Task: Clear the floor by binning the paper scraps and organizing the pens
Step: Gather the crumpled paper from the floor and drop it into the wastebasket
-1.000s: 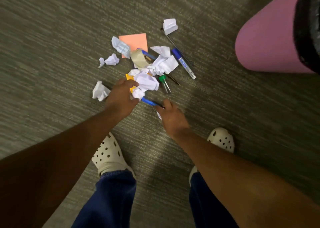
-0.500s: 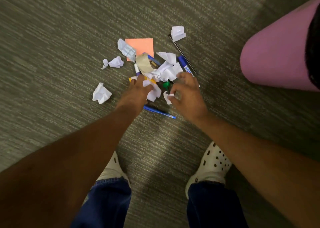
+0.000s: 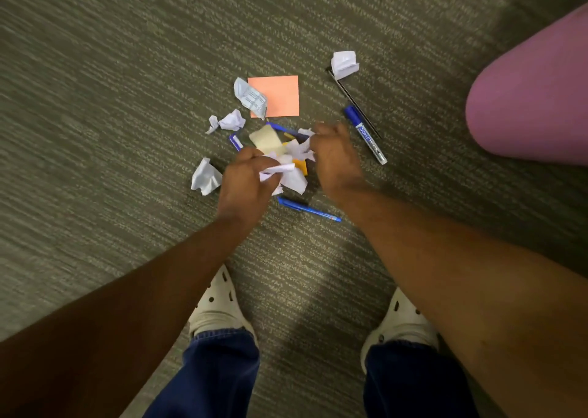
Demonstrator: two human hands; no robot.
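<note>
Left hand (image 3: 246,182) grip closed round white paper scraps (image 3: 288,172), right hand (image 3: 334,155) grip pinching more scraps

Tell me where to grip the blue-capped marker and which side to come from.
Pinch the marker mid-barrel, on its white labelled section, coming straight down from above. It lies flat on the carpet, slanting from its blue cap down to its tip. A thin black pen lies close along its right side, so set the fingers across the barrel carefully there. The right hand is nearest, though it already holds paper.
</note>
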